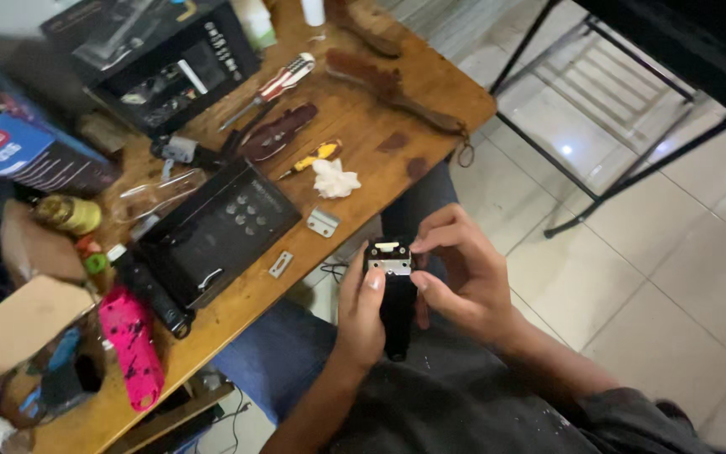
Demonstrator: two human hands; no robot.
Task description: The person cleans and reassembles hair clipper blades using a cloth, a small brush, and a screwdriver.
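A black hair clipper (397, 303) with a metal plate at its head is held over my lap. My left hand (360, 313) grips the clipper body from the left, thumb near the metal plate. My right hand (455, 273) closes on the clipper's head from the right, fingertips at the plate. On the wooden table (380, 126) nearby lie a loose metal clipper blade (323, 222), a small metal plate (281, 264), a white crumpled tissue (334, 178) and a small yellow screwdriver (310, 158).
The table also holds a black tray (216, 229), a red-and-white screwdriver (270, 87), a pink spattered clipper (132, 346), a black box (161, 59), brushes (388, 84) and bottles. A black metal frame (623, 101) stands on the tiled floor at right.
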